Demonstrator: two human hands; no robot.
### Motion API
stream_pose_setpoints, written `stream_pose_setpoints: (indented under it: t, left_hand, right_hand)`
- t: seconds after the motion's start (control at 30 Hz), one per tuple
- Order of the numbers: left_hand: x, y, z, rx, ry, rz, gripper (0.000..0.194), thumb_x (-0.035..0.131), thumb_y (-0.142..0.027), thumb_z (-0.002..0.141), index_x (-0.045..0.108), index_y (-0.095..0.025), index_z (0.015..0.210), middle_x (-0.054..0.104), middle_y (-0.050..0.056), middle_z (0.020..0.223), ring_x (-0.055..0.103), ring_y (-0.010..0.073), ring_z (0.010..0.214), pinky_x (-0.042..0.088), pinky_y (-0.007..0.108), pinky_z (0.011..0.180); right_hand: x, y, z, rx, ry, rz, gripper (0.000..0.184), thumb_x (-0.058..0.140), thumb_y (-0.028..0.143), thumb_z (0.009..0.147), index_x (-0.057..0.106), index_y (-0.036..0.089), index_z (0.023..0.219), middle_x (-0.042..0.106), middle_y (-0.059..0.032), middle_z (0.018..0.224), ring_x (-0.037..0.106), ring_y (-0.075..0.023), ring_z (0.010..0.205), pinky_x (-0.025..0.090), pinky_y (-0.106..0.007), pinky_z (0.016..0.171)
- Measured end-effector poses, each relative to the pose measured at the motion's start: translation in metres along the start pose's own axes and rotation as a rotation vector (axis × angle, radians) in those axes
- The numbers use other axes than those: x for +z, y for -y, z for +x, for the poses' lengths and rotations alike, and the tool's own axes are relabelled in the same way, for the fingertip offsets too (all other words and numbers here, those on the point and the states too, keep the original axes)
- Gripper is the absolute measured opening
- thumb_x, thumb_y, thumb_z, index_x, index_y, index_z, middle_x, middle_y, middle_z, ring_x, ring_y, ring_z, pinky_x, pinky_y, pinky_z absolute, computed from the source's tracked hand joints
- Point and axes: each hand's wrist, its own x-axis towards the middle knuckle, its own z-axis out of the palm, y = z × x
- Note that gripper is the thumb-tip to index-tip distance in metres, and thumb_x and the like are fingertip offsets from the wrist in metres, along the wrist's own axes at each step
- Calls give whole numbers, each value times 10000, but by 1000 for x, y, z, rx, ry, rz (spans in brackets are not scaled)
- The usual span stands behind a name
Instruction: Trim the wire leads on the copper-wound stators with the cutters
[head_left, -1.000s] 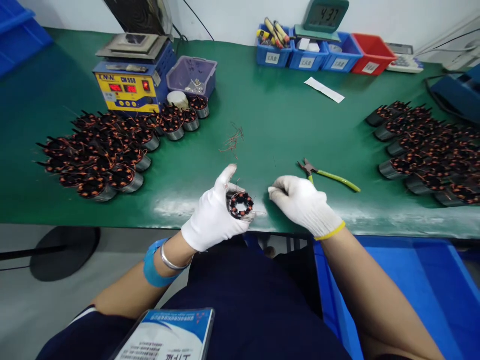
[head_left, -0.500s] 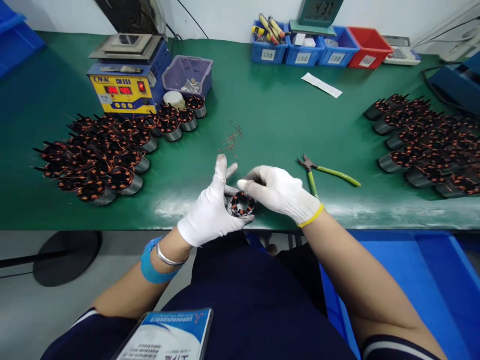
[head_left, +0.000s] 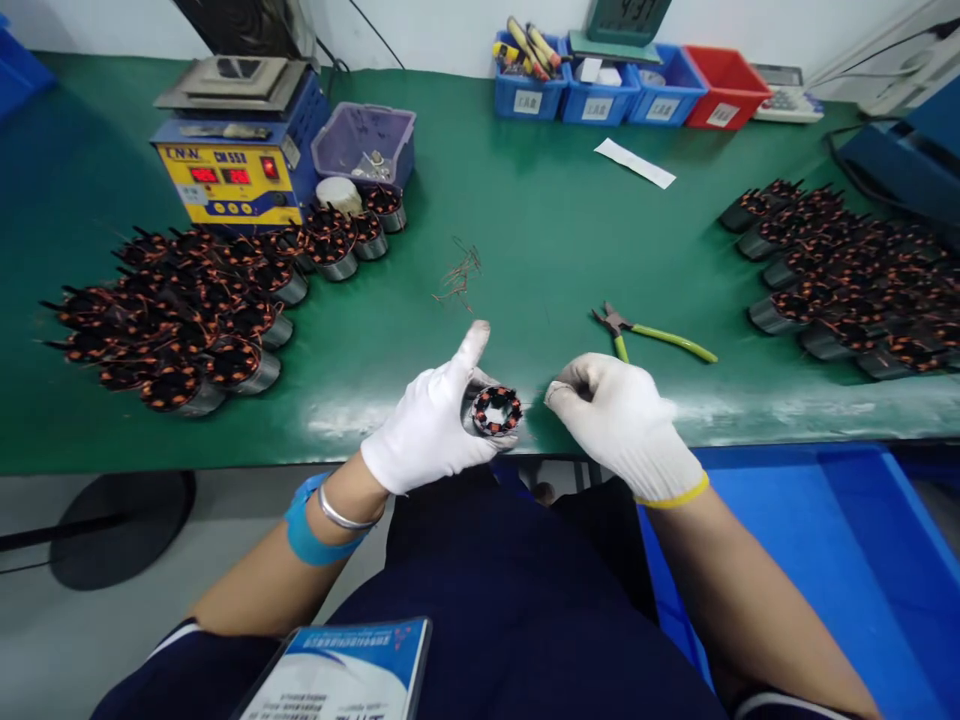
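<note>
In a white glove, my left hand [head_left: 439,415] is wrapped round a motor stator [head_left: 517,412], a metal ring with copper windings and black insulation, held near the table's front edge. My right hand [head_left: 619,415], gloved too, sits to the right, apart from the stator. Its thumb and fingertips are pinched together; whatever may lie between them is too small to make out. Just beyond it rest diagonal cutters [head_left: 664,340] with green handles, jaws pointing away to the left. Cut wire scraps [head_left: 459,275] lie in a small heap beyond my left hand.
Wound stators [head_left: 187,310] crowd the table's left side, and another group [head_left: 847,270] stands at right. Behind the left group are a blue-yellow soldering station [head_left: 225,180] and a purple bin [head_left: 367,140]. Blue tool bins [head_left: 529,98] and a red bin [head_left: 727,85] line the back.
My right hand has moved away from the stator to the right, fingertips still pinched. My left hand keeps hold of the stator, which has shifted slightly right.
</note>
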Motion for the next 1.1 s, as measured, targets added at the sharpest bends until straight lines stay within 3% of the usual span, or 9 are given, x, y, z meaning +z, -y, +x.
stream_pose_setpoints:
  t: [0.13, 0.27, 0.37, 0.47, 0.63, 0.8, 0.93, 1.0, 1.1]
  left_hand:
    - [0, 0, 1, 14, 23, 58, 1124, 768, -418, 682, 103, -191, 1559, 707, 86, 1065, 672, 250, 934, 518, 380, 829]
    - [-2, -1, 4, 84, 51, 215, 703, 722, -437, 728, 501, -203, 1353, 682, 80, 1033, 638, 252, 919, 492, 385, 817]
    - [-2, -2, 6, 139, 35, 243, 462, 700, -458, 756, 628, -200, 1132, 681, 60, 948, 622, 231, 857, 474, 358, 771]
    - [-2, -2, 6, 175, 13, 237, 485, 701, -524, 758, 634, -200, 1113, 670, 48, 910, 609, 208, 807, 458, 335, 736]
    - [-2, -2, 6, 171, 14, 234, 480, 713, -519, 759, 641, -187, 1099, 661, 50, 896, 597, 201, 798, 452, 329, 726]
    - [-1, -3, 6, 180, 3, 213, 435, 748, -462, 730, 654, -188, 1055, 662, 41, 890, 605, 193, 790, 453, 324, 731]
    - [-1, -3, 7, 169, 15, 215, 451, 745, -485, 720, 660, -178, 1039, 665, 46, 887, 602, 196, 790, 454, 331, 733]
    - [-1, -3, 7, 156, 20, 220, 468, 746, -506, 711, 665, -171, 1028, 665, 51, 880, 600, 198, 783, 455, 335, 731]
    - [-1, -3, 7, 149, 18, 222, 473, 749, -524, 702, 666, -179, 1014, 663, 48, 872, 600, 196, 780, 457, 333, 729]
  right_hand:
    - [-13, 12, -15, -307, -197, -78, 450, 549, 435, 801, 658, 170, 1149, 618, -144, 1249, 650, -223, 799, 504, -350, 679]
    - [-2, 8, -18, -495, 93, -93, 932, 647, 557, 733, 330, 165, 1518, 487, -182, 1451, 678, -278, 917, 533, -368, 728]
    - [11, -2, -15, -369, 257, -133, 629, 564, 461, 855, 492, 199, 1422, 683, -123, 1207, 688, -282, 921, 514, -354, 736]
    - [11, -7, -14, -258, 325, -25, 376, 493, 348, 919, 643, 241, 1248, 739, -62, 1019, 690, -235, 888, 486, -308, 712]
    - [0, -4, -9, -231, 360, 5, 430, 591, 352, 859, 607, 255, 1277, 729, -31, 897, 668, -219, 831, 409, -267, 614]
    - [-4, -16, -5, -381, 408, -33, 260, 479, 366, 929, 696, 223, 932, 700, -28, 803, 609, -170, 692, 339, -256, 587]
    - [-19, -36, -8, -259, 466, 24, 275, 464, 356, 916, 673, 212, 809, 654, -2, 675, 568, -145, 592, 337, -251, 554]
    - [-31, -42, -12, -191, 404, -43, 271, 461, 362, 899, 671, 220, 803, 652, -10, 676, 579, -165, 598, 358, -270, 559]
    - [-41, -36, -16, -271, 76, -156, 356, 584, 491, 803, 679, 217, 1009, 694, -107, 1024, 634, -283, 886, 451, -366, 701]
